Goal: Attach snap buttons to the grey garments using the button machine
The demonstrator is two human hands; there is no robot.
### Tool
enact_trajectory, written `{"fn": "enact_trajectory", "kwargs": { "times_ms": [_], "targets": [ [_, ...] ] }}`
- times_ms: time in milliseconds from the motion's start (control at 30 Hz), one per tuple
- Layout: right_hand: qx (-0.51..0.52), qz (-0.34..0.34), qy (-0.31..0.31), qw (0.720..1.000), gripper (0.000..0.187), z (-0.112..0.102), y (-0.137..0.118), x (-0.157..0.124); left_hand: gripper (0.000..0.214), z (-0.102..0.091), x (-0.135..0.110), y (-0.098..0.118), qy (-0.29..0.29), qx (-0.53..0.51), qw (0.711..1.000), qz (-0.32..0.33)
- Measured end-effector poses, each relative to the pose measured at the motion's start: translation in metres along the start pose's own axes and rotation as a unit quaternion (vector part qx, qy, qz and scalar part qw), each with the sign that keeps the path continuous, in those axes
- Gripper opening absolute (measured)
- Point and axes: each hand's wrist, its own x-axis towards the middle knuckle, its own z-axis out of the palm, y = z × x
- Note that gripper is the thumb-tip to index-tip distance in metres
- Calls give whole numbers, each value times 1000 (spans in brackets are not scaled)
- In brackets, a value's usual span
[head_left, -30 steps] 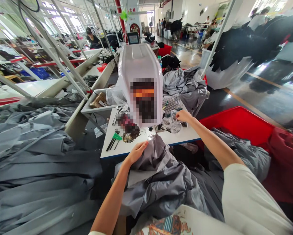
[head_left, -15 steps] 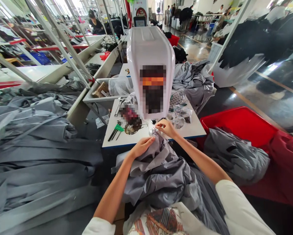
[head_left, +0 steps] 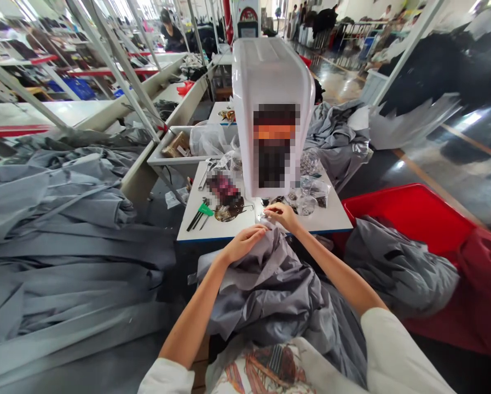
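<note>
A tall white machine (head_left: pixel 273 65) rises in front of me over a small white table. My left hand (head_left: pixel 245 243) is closed on the upper edge of a grey garment (head_left: pixel 265 284), its fingers pressed together near the table's front edge. The garment drapes from there down across my lap in loose folds. At the base of the machine, my right hand (head_left: pixel 283 216) is closed in a pinch with its fingertips under the machine head. Whatever it pinches is too small to make out.
On the white table (head_left: pixel 188 234) lie hex keys in a green holder (head_left: pixel 205 209) and clear bags of small parts (head_left: pixel 315 189). A red bin (head_left: pixel 409 202) with grey fabric stands to the right. Grey garments (head_left: pixel 64 262) are heaped at left. A white trough (head_left: pixel 163 158) sits behind.
The view has shifted slightly, so the machine and table sit further right. My left hand has come closer to my right hand, with the garment's edge nearer the machine base.
</note>
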Motion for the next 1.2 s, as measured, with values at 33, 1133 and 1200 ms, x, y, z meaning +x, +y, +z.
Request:
{"fn": "enact_trajectory", "kwargs": {
  "times_ms": [33, 1133, 1200],
  "targets": [
    [0, -4, 9, 1000, 30, -1, 0, -1, 46, 0, 0, -1, -3, 4, 1000, -2],
    [25, 22, -74, 997, 42, -21, -21, -39, 44, -3, 25, -16, 153, 51, 987, -14],
    [1, 29, -12, 1000, 41, -14, -17, -30, 44, -3, 38, -24, 202, 110, 973, 1]
  ]
}}
